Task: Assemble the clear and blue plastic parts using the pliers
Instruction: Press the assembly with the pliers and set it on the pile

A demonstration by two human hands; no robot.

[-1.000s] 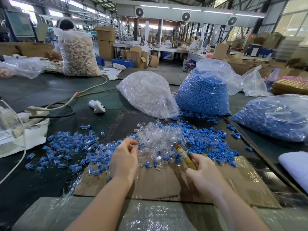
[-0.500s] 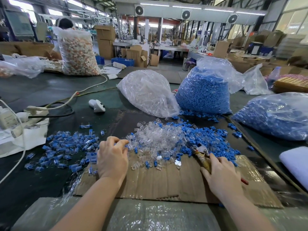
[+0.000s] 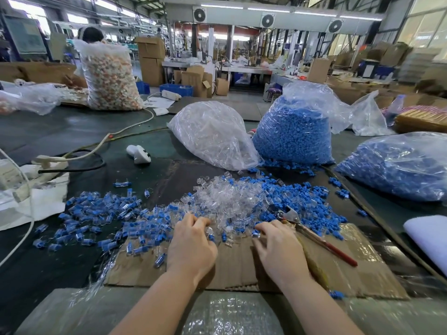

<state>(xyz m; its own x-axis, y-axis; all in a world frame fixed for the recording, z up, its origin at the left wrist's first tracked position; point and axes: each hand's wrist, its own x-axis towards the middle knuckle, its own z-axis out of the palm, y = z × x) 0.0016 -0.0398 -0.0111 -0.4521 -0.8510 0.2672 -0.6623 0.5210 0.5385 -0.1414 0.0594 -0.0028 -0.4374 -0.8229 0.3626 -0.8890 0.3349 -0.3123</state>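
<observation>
The left hand (image 3: pixel 192 240) sits knuckles-up on the near edge of the clear parts (image 3: pixel 227 201), its grip curled in on a few of them; one clear piece shows at the fingertips (image 3: pixel 202 221), though I cannot tell exactly how many it has. The right hand (image 3: pixel 278 245) lies just beside it, fingers bent down onto the litter of clear and blue pieces at the heap's front; whether its grip has closed on one I cannot tell from here.

The pliers (image 3: pixel 312 232) lie released on the cardboard sheet (image 3: pixel 242 269), touching the right hand's outer side, metal head on the blue parts (image 3: pixel 304 204), red-tipped handle pointing toward the near right. Another handle seems to run under the right wrist, blurred.

The clear heap sits in the middle of the cardboard's far end, the loose blue parts banked against its right. To the left, spilling off the cardboard onto the dark bench (image 3: pixel 72 131), spreads a scatter of joined clear-and-blue pieces (image 3: pixel 101 213).

Further back stand a bag of clear parts (image 3: pixel 212 139) and, touching it on the right, a bag of blue parts (image 3: pixel 295 136); a second blue-filled bag (image 3: pixel 399 165) lies at far right. A white cable (image 3: pixel 101 141) runs over the bench at left, by a small white device (image 3: pixel 139 153). Beyond, a tall bag of pale orange-flecked pieces (image 3: pixel 108 76) stands with a seated person (image 3: pixel 92 35) behind it.
</observation>
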